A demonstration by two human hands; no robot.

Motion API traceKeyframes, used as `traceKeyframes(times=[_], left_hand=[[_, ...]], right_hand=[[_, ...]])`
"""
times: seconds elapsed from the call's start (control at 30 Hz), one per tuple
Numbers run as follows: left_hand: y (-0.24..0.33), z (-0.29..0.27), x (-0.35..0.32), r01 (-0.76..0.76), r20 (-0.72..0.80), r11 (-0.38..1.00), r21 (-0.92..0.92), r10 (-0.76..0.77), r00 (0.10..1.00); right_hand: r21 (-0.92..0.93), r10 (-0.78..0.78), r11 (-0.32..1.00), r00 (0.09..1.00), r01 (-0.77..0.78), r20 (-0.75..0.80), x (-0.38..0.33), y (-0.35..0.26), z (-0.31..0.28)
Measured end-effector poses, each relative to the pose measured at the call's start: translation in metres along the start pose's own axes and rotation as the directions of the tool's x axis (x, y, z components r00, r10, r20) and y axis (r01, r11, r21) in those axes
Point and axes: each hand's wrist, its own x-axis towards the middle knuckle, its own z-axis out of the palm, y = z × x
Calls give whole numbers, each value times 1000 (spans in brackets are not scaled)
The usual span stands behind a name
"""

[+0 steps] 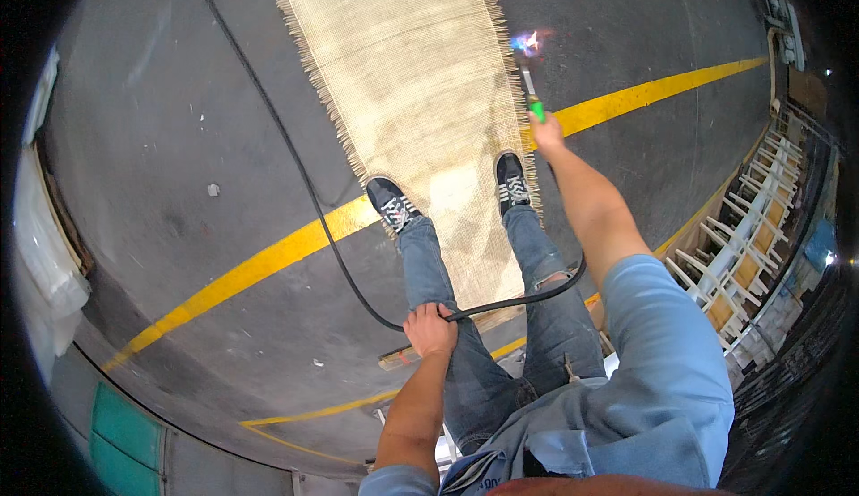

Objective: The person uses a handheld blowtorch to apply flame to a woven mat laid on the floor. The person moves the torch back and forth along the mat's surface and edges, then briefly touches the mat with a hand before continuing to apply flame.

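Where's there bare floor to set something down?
Grey floor lies bare between the black hose and the left edge of the fringed woven mat, and right of it beyond the yellow stripe. It's crowded around the right hand, torch and flame beside the fringe, and at the sneakers.

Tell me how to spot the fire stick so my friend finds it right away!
Find the long, pale woven mat on the dark floor. Beside its frayed right edge, the right hand holds a thin torch. Bright green near the hand, it's the only thing with a flame at its tip.
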Motion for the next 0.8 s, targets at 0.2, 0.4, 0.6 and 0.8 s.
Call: traceKeyframes(times=[0.2,0.4,0.6,0.8], left_hand=[[-13,-9,-7,53,39,999,-7,-53,998],[3,0,1,-60,-29,998,-21,60,998],[-17,-23,57,-168,636,970,-174,241,733],[35,-12,225,217,704,749,-626,423,570]], right_hand=[[271,-95,961,860,-51,501,-82,-116,125],[407,-336,900,843,156,421,-139,-190,133],[589,-369,760,928,275,43,-149,-198,58],[883,87,443,987,-157,132,-65,-69,-37]])
